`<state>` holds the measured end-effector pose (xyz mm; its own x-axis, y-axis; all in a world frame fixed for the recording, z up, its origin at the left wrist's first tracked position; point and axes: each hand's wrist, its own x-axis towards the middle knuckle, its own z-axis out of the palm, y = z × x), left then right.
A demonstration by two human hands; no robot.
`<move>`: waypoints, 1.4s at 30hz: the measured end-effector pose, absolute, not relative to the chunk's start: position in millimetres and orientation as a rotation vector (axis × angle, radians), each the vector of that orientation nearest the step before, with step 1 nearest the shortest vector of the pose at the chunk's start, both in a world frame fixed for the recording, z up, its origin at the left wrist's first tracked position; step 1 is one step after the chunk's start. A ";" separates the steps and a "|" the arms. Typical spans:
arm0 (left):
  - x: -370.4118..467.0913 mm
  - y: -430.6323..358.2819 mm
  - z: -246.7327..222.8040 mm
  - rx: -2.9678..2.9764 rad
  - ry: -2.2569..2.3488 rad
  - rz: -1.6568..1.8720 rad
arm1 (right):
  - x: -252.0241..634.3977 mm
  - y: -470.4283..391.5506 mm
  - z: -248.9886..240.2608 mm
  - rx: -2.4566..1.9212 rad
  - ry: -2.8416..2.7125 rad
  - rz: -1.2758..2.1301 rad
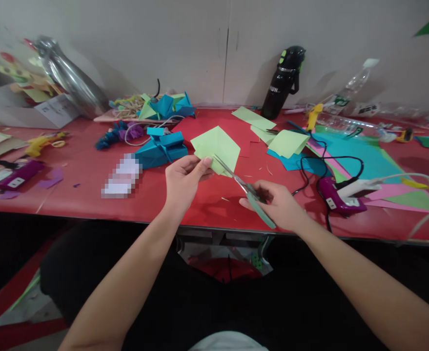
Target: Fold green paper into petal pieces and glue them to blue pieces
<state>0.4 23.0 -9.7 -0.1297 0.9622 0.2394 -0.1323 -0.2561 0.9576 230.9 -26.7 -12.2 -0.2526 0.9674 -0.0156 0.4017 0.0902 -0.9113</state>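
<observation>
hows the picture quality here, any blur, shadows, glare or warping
Head view: dim light, almost black below the table; soft shadow on the grey panel beside the black bottle; bright streaks on the steel jug. Head view: jug and clear bottle lean outward, likely lens distortion. Head view: scissors recognisable but slightly soft; a pixelated patch left of the left hand hides what lies there.

Scissors (245,185) at lime-green paper (219,145)
</observation>
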 end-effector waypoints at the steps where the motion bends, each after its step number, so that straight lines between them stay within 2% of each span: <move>1: 0.5 22.9 -9.7 1.222 1.042 1.545 | 230.8 -26.8 -12.1 -1.355 -1.734 1.137; 33: 4.7 18.6 -8.0 1.243 1.059 1.529 | 230.0 -27.4 -14.6 -1.411 -1.687 1.080; 42: 0.1 20.8 -7.2 1.428 1.124 1.561 | 236.9 -19.0 -13.6 -1.209 -1.531 1.145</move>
<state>0.1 20.8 -7.2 -0.1186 0.9273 0.3551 0.0427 -0.3526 0.9348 236.9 -19.0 -13.6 -0.1698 0.9824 0.0781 0.2022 0.1123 -0.9729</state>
